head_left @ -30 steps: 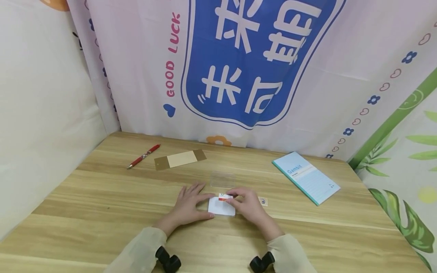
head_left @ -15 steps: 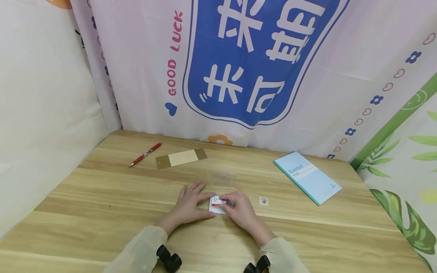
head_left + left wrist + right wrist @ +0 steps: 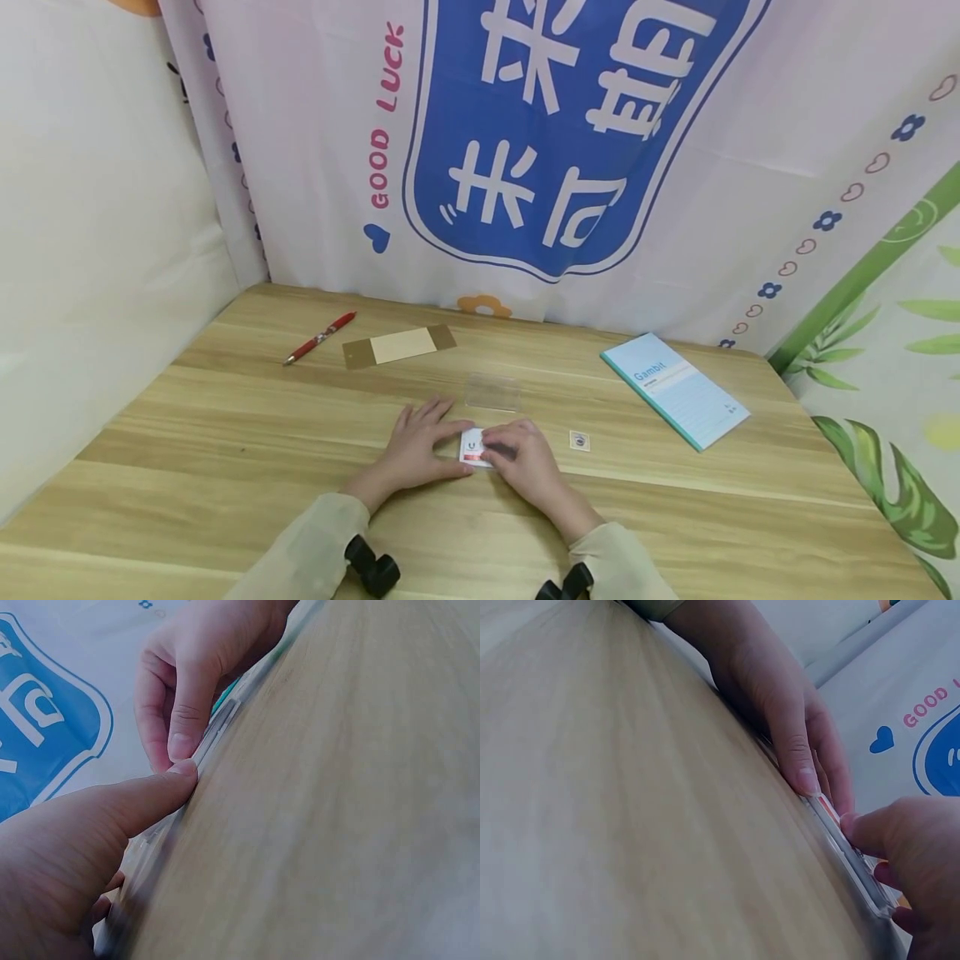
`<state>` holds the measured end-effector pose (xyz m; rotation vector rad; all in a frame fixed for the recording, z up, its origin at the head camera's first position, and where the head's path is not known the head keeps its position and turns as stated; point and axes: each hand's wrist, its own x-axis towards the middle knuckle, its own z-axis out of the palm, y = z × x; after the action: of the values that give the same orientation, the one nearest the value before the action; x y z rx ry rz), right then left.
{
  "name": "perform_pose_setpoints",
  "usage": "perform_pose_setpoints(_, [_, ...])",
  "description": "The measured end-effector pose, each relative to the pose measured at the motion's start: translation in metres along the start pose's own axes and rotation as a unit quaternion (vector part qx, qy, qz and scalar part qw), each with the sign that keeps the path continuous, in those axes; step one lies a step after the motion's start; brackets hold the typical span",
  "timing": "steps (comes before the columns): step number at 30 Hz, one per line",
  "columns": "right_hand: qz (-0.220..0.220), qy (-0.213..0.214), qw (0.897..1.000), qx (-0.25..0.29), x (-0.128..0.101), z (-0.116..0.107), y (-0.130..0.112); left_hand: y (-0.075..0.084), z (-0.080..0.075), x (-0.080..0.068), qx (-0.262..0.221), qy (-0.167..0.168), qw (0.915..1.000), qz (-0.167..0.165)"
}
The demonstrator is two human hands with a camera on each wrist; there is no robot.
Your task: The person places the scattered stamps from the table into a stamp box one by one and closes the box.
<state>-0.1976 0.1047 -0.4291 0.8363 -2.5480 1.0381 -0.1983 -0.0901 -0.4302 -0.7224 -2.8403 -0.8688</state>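
A white card (image 3: pixel 472 447) with a red stripe lies over a shallow clear plastic case (image 3: pixel 859 881) on the wooden table, in front of the person. In the head view my left hand (image 3: pixel 417 446) spans the case's left side, forefinger at its far edge and thumb at its near edge, the other fingers spread. The left thumb (image 3: pixel 169 787) presses that edge in the left wrist view. From the right, my right hand (image 3: pixel 531 463) pinches the card between thumb and fingers. The hand covers the card's right part.
Just beyond the hands lies a clear plastic lid (image 3: pixel 492 392). A small stamp-like square (image 3: pixel 580 441) is to the right, and a blue notebook (image 3: pixel 675 390) farther right. At the back left are a brown-and-cream strip (image 3: pixel 400 347) and a red pen (image 3: pixel 320 338).
The right hand has carried the striped card left and slightly nearer, from the case's far right part to over its left part. The left hand has kept its hold.
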Motion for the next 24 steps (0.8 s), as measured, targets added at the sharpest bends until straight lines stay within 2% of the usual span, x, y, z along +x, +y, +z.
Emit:
perform_pose_setpoints(11, [0.008,0.003,1.0,0.003,0.003,0.001,-0.001,-0.002,0.0,0.001,0.004,0.005,1.0,0.002])
perform_pose_setpoints(15, [0.055,-0.015,0.997,0.047,0.004,-0.009,-0.004,-0.002,0.0,0.0,0.001,0.005,1.0,0.001])
perform_pose_setpoints(18, [0.104,-0.018,0.99,0.092,0.006,-0.023,-0.005,-0.001,0.001,0.0,-0.002,0.003,1.0,0.0])
perform_pose_setpoints(24, [0.152,0.02,0.982,0.111,0.005,-0.057,0.005,0.0,0.001,0.0,-0.009,0.0,1.0,-0.002])
